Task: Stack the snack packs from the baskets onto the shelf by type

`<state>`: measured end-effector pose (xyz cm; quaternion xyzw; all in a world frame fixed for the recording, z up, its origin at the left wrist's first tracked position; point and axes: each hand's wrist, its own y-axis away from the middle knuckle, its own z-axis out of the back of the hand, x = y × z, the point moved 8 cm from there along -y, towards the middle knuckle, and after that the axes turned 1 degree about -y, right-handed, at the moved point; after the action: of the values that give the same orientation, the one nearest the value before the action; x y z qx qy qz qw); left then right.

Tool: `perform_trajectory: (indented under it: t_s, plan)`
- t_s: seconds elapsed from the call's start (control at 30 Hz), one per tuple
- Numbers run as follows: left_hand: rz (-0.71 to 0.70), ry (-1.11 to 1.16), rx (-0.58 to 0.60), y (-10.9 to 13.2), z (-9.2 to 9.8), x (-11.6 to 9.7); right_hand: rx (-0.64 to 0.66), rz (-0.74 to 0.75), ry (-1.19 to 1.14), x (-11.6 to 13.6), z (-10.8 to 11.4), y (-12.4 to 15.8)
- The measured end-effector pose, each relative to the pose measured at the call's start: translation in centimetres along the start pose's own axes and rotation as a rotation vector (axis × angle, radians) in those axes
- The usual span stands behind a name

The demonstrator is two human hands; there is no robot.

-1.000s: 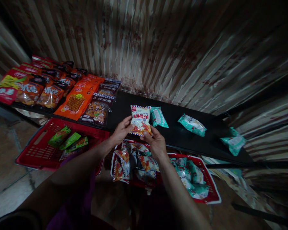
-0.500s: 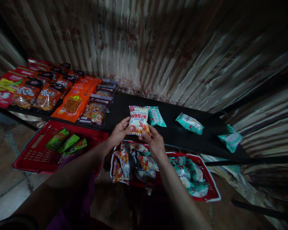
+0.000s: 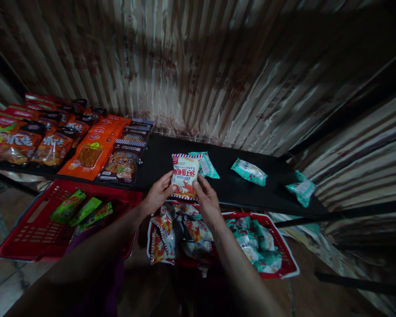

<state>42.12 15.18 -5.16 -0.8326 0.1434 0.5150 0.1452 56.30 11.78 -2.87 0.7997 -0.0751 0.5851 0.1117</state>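
Note:
Between my two hands a white snack bag (image 3: pixel 185 175) with striped edges and red print is held upright, just over the front part of the black shelf (image 3: pixel 158 149). My left hand (image 3: pixel 160 190) grips its left side, thumb in front. The right side is in my right hand (image 3: pixel 207 194), thumb on the front face. Partly hidden behind it lies a teal snack bag (image 3: pixel 208 165) on the shelf. Below my hands, similar striped bags (image 3: pixel 198 231) fill the left part of a red basket (image 3: pixel 292 264); several teal bags (image 3: pixel 252 242) lie in its right part.
Two more teal bags, one mid-shelf (image 3: pixel 249 171) and one near the right end (image 3: pixel 302 188), lie apart. Orange, brown and red snack packs (image 3: pixel 86 152) stand in rows at left. Another red basket (image 3: pixel 33 224) holds green packets (image 3: pixel 85 211). Corrugated sheeting (image 3: pixel 185 79) backs the shelf.
The view has shifted, so the shelf goods appear further left and slightly lower. Both hands still hold the striped snack bag, over nearly the same part of the shelf.

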Motion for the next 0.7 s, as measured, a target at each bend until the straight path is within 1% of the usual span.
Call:
perform_trajectory:
  t_s: [0.1, 0.2, 0.3, 0.4, 0.47, 0.53, 0.6, 0.7]
  plan:
    - [-0.028, -0.086, 0.009, 0.0, -0.1, 0.0, -0.036, 0.012, 0.008, 0.1, 0.3, -0.1]
    - [-0.111, -0.283, -0.037, 0.0, 0.2, -0.6, -0.076, 0.042, 0.011, 0.5, 0.5, 0.0]
    - [-0.273, -0.559, -0.123, 0.6, 0.0, -2.3, -0.1, 0.098, 0.013, 1.0, 0.6, 0.0]
    - [-0.451, -0.753, -0.139, 1.4, -1.2, -3.9, -0.086, 0.141, 0.02, 1.2, 0.5, 0.1]
    - [-0.536, -0.833, -0.138, 1.8, -1.9, -4.5, -0.073, 0.145, 0.018, 1.2, 0.5, 0.1]
    - [-0.588, -0.885, -0.154, 2.1, -2.3, -4.9, -0.079, 0.153, 0.022, 1.2, 0.5, 0.1]
    - [-0.619, -0.916, -0.172, 2.1, -2.5, -5.1, -0.082, 0.172, 0.032, 1.3, 0.5, 0.1]
    - [-0.655, -0.967, -0.191, 2.3, -2.8, -5.4, -0.051, 0.187, 0.049, 1.5, 0.0, 0.3]
